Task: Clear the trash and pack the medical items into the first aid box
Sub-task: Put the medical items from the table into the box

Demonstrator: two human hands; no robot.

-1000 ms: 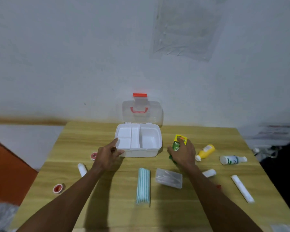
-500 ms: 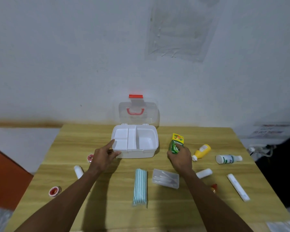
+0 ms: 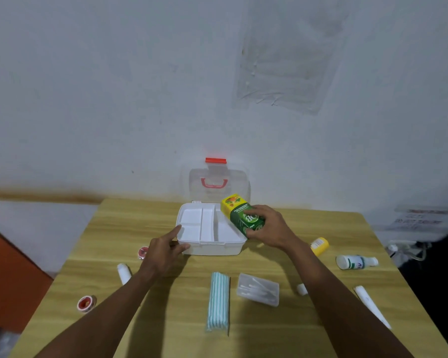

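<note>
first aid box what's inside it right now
In the first aid box, the left and middle compartments show only bare white plastic. The green and yellow carton, gripped by the right hand, covers part of the right compartment, so that part cannot be checked.

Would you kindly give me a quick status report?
Right hand grips green carton over open first aid box. Left hand touches box corner. Nothing blocking.

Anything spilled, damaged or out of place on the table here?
Nothing spilled or broken. The yellow bottle and white bottle lie on their sides on the table, simply awaiting packing. The box stands open; the right hand holds the carton tilted above it, the left hand touches its front corner.
</note>
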